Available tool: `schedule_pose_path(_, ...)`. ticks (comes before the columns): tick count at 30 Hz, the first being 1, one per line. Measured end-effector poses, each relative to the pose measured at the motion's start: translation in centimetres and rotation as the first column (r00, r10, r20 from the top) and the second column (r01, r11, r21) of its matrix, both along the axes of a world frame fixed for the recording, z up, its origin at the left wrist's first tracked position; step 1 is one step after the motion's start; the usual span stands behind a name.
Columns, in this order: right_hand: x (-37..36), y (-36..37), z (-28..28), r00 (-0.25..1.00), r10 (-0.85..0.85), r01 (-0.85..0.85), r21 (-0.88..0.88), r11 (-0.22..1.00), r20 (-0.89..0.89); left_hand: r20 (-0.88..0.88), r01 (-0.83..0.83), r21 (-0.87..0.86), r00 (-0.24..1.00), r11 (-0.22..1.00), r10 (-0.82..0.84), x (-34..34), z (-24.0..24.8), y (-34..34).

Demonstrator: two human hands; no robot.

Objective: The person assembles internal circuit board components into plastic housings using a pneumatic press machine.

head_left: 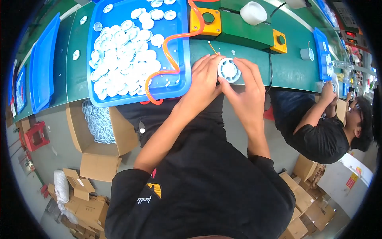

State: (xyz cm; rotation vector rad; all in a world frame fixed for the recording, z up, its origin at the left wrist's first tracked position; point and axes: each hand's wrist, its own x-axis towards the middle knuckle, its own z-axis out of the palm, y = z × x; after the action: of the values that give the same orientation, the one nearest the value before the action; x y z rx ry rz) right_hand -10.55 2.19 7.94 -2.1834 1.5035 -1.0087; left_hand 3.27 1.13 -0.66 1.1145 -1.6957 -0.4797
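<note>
Between my two hands is a white round plastic housing (pixel 229 70) with spokes inside its rim, its open face turned up. My left hand (pixel 201 85) closes on its left side, and a thin orange wire (pixel 213 47) sticks up beside those fingers. On the other side, my right hand (pixel 246 85) grips the rim with thumb and fingers. Left of my hands lies a blue tray (pixel 184 85) heaped with white round caps (pixel 123 59). An orange coiled hose (pixel 169 55) runs across the tray's right part.
Beyond my hands, a green fixture (pixel 246 30) has yellow button boxes (pixel 205 22) and a white cup-shaped part (pixel 253 13) on top. More blue trays (pixel 44 63) lie left. A carton (pixel 99 155) with pale rings stands below the bench. A co-worker (pixel 322 131) works at right.
</note>
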Motion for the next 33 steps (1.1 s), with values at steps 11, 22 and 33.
schedule_pose_path(11,-2.7,-3.6,1.4,0.962,0.035,-0.13,0.341,0.931,0.272,-0.087,0.009,0.053,0.996,0.999,-0.005,-0.5,2.3,0.9)
schedule_pose_path(22,-2.8,-16.2,-0.4,0.985,-0.15,0.153,-0.032,0.988,0.079,-0.265,0.121,0.338,0.964,0.934,-0.029,-0.2,3.5,1.5)
schedule_pose_path(33,-3.9,-14.7,-1.5,0.982,-0.158,0.164,-0.05,0.985,0.101,-0.334,0.131,0.335,0.942,0.933,-0.012,-0.7,4.5,0.4)
